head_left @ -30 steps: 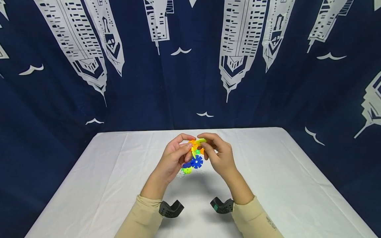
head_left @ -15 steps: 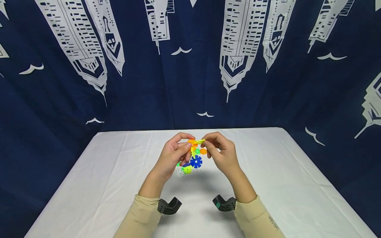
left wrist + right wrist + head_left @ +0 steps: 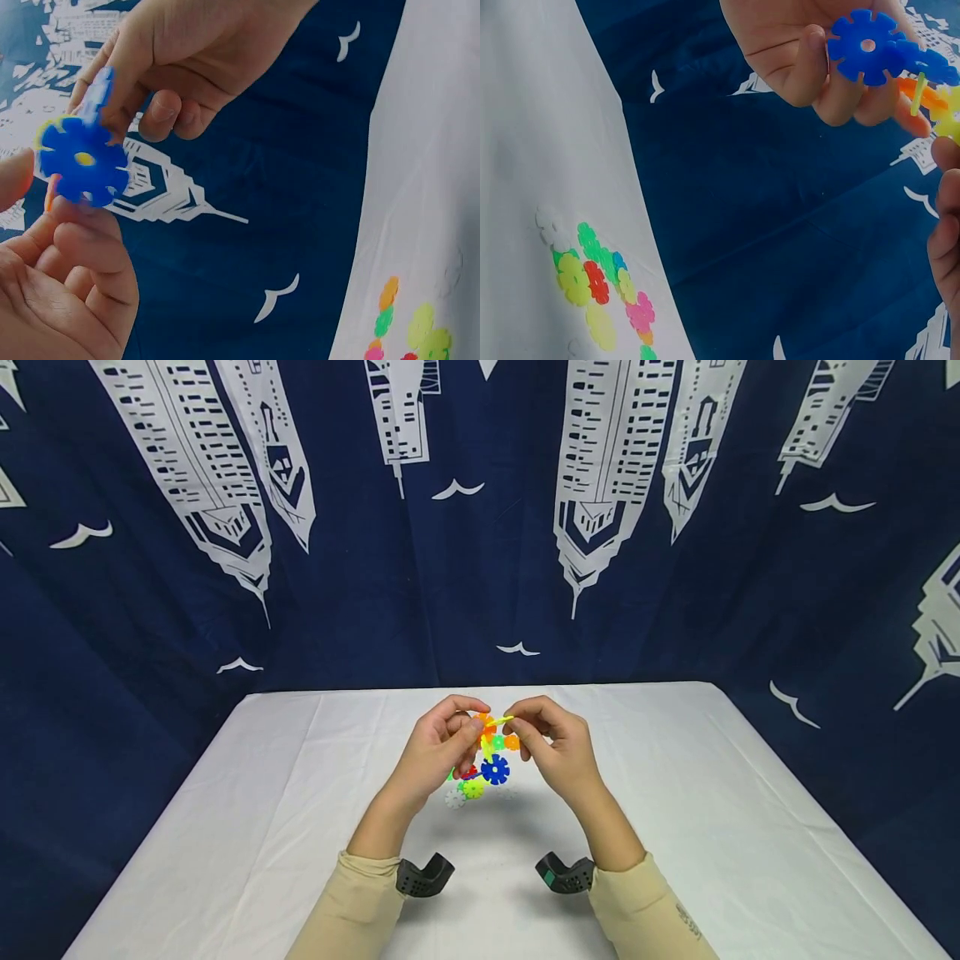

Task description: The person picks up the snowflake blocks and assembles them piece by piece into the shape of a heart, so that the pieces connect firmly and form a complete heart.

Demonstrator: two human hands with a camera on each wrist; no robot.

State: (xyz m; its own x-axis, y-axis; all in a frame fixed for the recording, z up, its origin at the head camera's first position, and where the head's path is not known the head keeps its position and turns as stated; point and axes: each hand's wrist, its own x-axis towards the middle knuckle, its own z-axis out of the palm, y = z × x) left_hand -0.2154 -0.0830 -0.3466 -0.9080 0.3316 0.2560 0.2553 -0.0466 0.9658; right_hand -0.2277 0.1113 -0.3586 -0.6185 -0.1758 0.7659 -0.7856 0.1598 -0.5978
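Note:
My left hand pinches an orange snowflake disc, a notched plastic construction piece. In the right wrist view, a blue disc and a second blue disc are joined below it, with a thin yellow-green piece beside them. Across from it, my right hand pinches a yellow disc between thumb and index finger. That disc appears nearly edge-on in the head view and reaches the orange one; whether they are slotted together cannot be made out. Fingers hide part of the joined pieces.
On the white-covered table, loose snowflake discs lie beneath the hands, among them a green-yellow disc, a white disc and a red disc. A dark blue printed curtain hangs behind the table.
My right hand first drew slightly right, away from the left, then edged back a little. The yellow disc turned more edge-on. The blue pieces tilted, revealing red on the table.

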